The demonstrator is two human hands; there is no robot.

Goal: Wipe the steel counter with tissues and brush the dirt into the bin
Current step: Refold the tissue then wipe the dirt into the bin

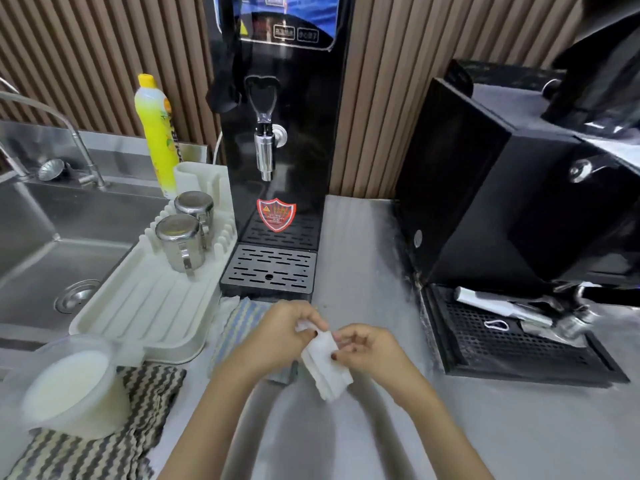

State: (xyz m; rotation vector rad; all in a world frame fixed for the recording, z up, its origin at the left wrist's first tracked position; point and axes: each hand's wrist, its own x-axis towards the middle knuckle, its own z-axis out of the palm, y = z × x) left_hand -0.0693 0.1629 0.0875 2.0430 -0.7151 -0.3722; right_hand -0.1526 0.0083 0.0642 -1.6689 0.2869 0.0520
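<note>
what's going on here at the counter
A person holds a folded white tissue in both hands just above the steel counter. The left hand pinches its top and the right hand pinches its side, as if getting it ready. It looks lifted off the surface, so wiping has not started. A black water dispenser stands just behind, with a drying rack to its left.

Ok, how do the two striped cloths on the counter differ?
The near cloth has dark zigzags; the far cloth has pale blue stripes. The near cloth carries a white tub; the far cloth is partly behind the left hand holding the tissue. Both lie on the steel counter.
</note>
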